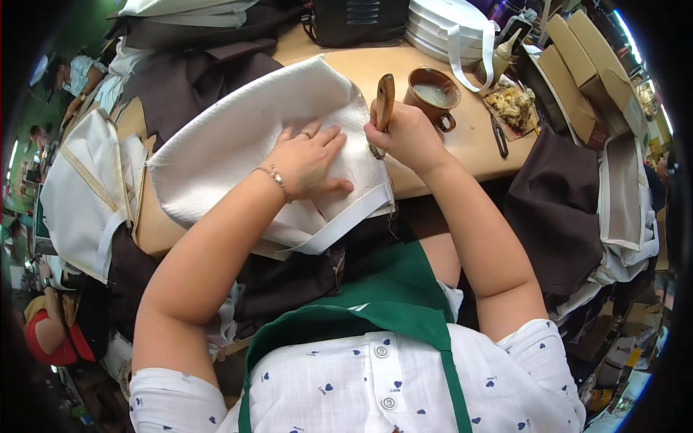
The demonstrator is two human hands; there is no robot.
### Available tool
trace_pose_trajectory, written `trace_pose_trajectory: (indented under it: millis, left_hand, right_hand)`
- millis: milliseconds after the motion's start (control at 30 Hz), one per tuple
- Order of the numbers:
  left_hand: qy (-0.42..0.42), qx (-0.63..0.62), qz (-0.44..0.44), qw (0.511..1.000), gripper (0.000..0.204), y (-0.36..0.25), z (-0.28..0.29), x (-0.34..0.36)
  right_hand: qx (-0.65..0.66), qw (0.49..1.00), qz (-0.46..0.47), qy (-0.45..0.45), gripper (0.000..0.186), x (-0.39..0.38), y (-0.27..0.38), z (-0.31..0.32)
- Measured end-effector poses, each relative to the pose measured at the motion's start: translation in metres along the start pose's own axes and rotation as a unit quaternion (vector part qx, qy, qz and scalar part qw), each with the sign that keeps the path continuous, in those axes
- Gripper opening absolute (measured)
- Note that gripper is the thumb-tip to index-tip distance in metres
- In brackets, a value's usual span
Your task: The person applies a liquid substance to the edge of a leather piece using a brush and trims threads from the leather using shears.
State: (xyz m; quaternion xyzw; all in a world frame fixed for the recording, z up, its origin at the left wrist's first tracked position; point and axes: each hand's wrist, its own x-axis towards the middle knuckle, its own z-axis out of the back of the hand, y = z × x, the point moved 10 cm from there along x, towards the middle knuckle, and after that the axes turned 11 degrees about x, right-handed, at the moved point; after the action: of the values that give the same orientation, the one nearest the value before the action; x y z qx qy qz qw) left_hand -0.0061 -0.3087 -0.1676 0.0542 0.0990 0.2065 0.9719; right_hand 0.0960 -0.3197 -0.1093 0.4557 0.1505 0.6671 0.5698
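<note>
My left hand point(309, 160) lies flat with fingers spread on a white quilted fabric piece point(238, 137), pressing it on the table. A white strip point(346, 220) runs along the near edge of that piece. In my right hand point(410, 138) is a wooden-handled brush point(386, 97), gripped upright with its bristle end down at the right edge of the fabric. Just beyond that hand stands a brown mug point(432, 92) holding a whitish substance.
Scissors point(499, 137) lie beside a crusted yellowish clump point(511, 108). White strap rolls point(447, 32) and a black box point(361, 22) stand at the back. Cardboard boxes point(588, 65) and dark fabric point(556, 209) crowd the right; another white piece point(83, 195) hangs left. People sit far left.
</note>
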Motion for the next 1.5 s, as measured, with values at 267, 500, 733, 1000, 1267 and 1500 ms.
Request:
trace_pose_trajectory:
  millis: [267,500,733,1000,1267,1500]
  left_hand:
    - [0.090,-0.009,0.052,0.995,0.094,0.014,-0.005,0.018]
    - [0.073,-0.009,0.053,0.996,0.095,0.013,-0.007,0.018]
    - [0.085,-0.020,0.056,0.995,0.096,0.014,-0.011,0.017]
    - [0.066,-0.035,0.055,0.996,0.096,0.015,-0.010,0.014]
    - [0.055,-0.023,0.050,0.997,0.098,0.013,-0.007,0.018]
    - [0.072,-0.015,0.051,0.996,0.099,0.014,-0.010,0.018]
  right_hand:
    - [0.077,0.993,-0.006,-0.088,0.014,0.010,-0.002,0.041]
    - [0.058,0.988,-0.085,-0.117,0.015,-0.004,-0.037,0.025]
    - [0.076,0.988,-0.092,-0.096,0.017,0.005,-0.029,0.009]
    - [0.036,0.988,-0.107,-0.108,0.019,0.017,-0.022,0.025]
    - [-0.019,0.987,-0.066,-0.142,0.016,0.013,-0.028,0.034]
    - [0.008,0.985,-0.082,-0.150,0.016,0.002,-0.036,0.030]
